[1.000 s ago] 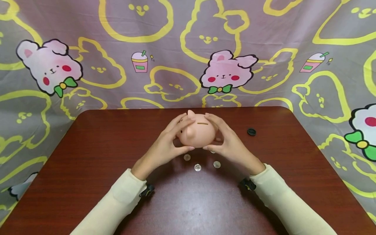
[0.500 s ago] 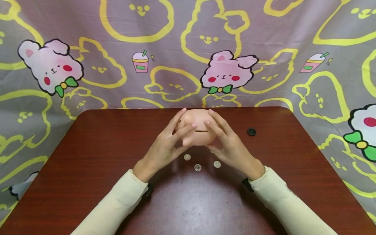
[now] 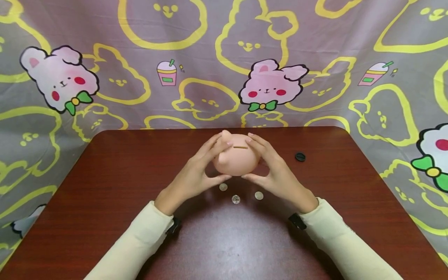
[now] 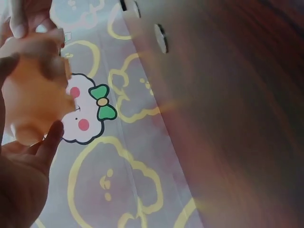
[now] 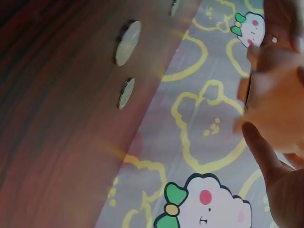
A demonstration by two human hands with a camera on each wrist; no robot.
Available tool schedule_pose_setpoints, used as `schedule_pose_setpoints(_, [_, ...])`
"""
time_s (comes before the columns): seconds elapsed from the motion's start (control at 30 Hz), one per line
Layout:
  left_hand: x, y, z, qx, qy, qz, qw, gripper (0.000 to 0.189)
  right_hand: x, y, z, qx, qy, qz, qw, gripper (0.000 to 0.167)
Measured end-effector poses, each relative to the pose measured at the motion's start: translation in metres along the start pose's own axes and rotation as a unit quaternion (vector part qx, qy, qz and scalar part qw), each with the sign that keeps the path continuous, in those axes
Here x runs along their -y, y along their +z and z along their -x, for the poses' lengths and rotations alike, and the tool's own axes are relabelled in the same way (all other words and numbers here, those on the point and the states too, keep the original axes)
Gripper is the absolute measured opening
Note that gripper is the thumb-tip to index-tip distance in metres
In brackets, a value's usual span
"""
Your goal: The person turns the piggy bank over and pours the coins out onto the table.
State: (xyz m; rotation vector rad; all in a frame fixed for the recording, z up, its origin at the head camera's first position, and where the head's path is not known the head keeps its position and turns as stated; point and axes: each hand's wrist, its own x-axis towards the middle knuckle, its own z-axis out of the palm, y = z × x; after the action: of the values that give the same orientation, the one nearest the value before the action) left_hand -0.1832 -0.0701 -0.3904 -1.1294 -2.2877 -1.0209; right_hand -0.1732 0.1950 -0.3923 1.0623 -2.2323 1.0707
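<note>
A pink piggy bank (image 3: 238, 163) is gripped between both hands over the table, its coin slot facing up and its ears to the left. My left hand (image 3: 189, 173) holds the head end, thumb at the near side and fingers over the far side. On the rear end, my right hand (image 3: 285, 177) grips in the same way. In the left wrist view, the stubby feet of the piggy bank (image 4: 33, 95) show, with a gap between them and the tabletop. Below and nearer lie a left coin (image 3: 223, 187), a patterned middle coin (image 3: 236, 199) and a right coin (image 3: 259, 195).
A round black plug (image 3: 300, 156) lies on the dark red-brown table (image 3: 122, 186), to the right of the hands. Behind the table's far edge hangs a patterned cloth (image 3: 206, 58), which also runs along both sides.
The piggy bank has tipped toward the person, bringing its slot nearer, then rocked back to about its former tilt. Both hands keep their hold. A coin by the right thumb is now hidden.
</note>
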Motion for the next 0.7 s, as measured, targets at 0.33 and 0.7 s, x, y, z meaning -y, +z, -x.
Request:
schedule_pose_setpoints(0.33, [-0.0047, -0.0049, -0.0031, 0.047, -0.15, 0.067, 0.9852, 0.082, 0.0017, -0.0043, -0.0015, 0.04, 0.209, -0.105, 0.9714, 0.075])
schedule_pose_setpoints(0.7, [-0.0005, -0.0014, -0.001, 0.07, -0.186, 0.085, 0.9763, 0.078, 0.0032, -0.0039, -0.0044, 0.063, 0.253, -0.131, 0.9564, 0.069])
